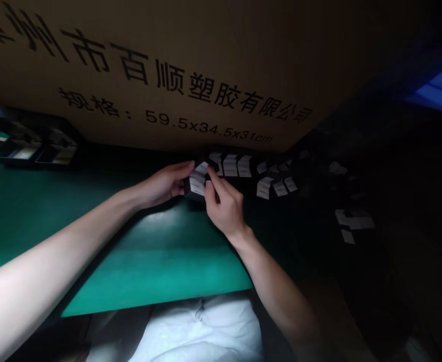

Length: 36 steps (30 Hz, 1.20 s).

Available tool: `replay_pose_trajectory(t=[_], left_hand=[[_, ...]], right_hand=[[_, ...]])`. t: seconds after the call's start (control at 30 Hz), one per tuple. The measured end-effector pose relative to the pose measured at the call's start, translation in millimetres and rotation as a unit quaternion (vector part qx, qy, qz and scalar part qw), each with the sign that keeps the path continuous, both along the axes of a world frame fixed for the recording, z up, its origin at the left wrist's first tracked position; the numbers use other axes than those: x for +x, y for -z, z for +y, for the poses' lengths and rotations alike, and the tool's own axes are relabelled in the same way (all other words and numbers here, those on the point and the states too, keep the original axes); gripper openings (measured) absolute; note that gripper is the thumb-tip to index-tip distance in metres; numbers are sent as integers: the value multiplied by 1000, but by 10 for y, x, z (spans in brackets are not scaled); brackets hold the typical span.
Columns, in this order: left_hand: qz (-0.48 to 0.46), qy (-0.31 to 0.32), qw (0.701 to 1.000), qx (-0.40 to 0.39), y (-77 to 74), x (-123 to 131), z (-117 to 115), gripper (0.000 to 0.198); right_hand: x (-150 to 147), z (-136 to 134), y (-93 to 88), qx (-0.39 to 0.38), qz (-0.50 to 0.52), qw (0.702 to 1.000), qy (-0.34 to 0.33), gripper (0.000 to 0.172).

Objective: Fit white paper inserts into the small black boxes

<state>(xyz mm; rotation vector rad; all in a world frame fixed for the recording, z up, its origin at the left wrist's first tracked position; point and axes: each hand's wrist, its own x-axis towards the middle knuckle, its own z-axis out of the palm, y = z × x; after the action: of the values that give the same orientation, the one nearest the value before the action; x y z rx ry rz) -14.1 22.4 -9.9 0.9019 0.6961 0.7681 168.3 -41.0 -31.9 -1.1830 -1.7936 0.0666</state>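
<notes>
My left hand (166, 183) grips the left side of a small black box (191, 189) that has white paper pieces on it. My right hand (224, 201) pinches a white paper piece (201, 168) at the top of the box between thumb and fingers. Part of the box is hidden behind my fingers. Rows of similar white paper pieces (230, 166) lie on a dark surface just beyond my hands, and more (269, 187) lie to the right.
A large brown carton (168, 75) with black printed lettering stands at the far side. My forearms rest over a green mat (156, 266). Black trays (32, 151) sit at the far left. Scattered white pieces (352, 220) lie in the dim right area.
</notes>
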Motion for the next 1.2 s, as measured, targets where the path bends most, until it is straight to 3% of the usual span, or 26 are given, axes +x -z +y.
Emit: replay_pose_trajectory(t=[0.37,0.63,1.1,1.2], left_hand=[[1,-4,1000,-26,-23,1,-5,24],[13,0,1000,-16,21,-5,24,43],[9,17,1000,-3,-26,-6,-8,33],[11,8,1000,7,-27,-24,-18,41]], right_hand=[[11,-29,-16,-67,-11,998,-14,45],[-9,-59,-79,-121,-75,990,15,54],[-15,-63,-58,-106,-28,994,10,60],[-31,-59,-69,-66,-9,998,9,50]])
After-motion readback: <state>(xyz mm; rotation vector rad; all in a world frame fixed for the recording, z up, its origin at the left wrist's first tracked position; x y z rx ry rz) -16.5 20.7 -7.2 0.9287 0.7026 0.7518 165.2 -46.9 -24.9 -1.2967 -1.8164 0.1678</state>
